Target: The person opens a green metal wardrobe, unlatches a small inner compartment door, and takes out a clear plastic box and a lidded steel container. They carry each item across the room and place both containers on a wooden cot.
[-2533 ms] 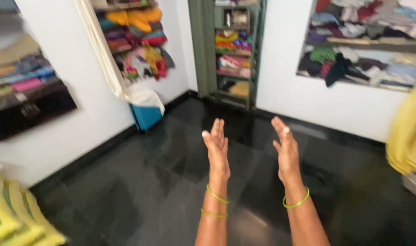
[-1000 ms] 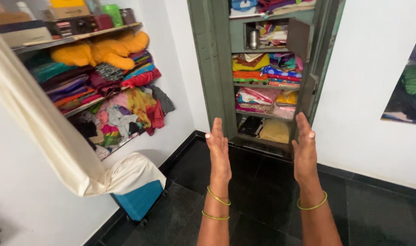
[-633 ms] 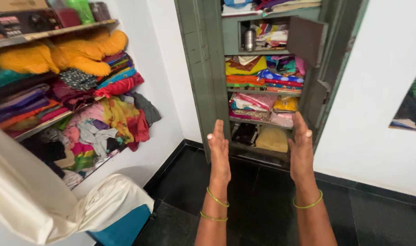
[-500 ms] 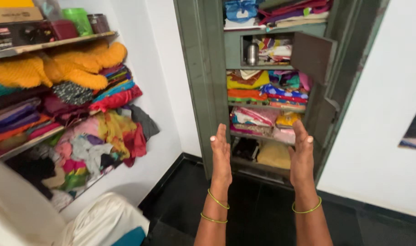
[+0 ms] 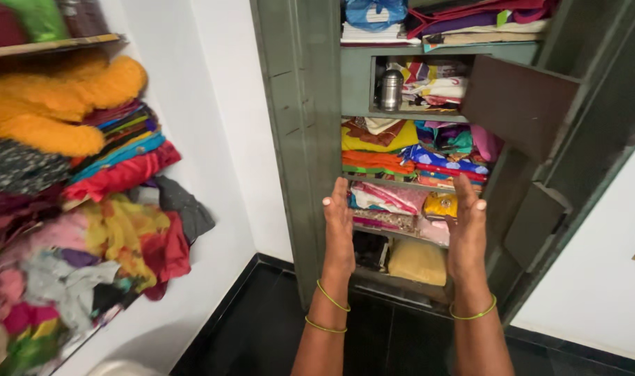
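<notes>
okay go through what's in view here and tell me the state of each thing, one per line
Left hand: open, palm inward, holding nothing.
Right hand: open, palm inward, holding nothing.
Green cupboard: open, shelves packed with folded cloth.
Inner locker flap: swung open.
Steel flask: upright, lid on.
Wall shelf clothes: jumbled, spilling over the edge.

A: What do the arms hide?
B: Part of the bottom shelf (image 5: 401, 292) behind the left hand (image 5: 339, 226) and right hand (image 5: 467, 230); both arms are cut off at the lower edge.
A: And left of the left hand?
B: The clothes pile (image 5: 74, 264) runs off the frame. The cupboard (image 5: 310, 139) top above both hands is cut too.
</notes>
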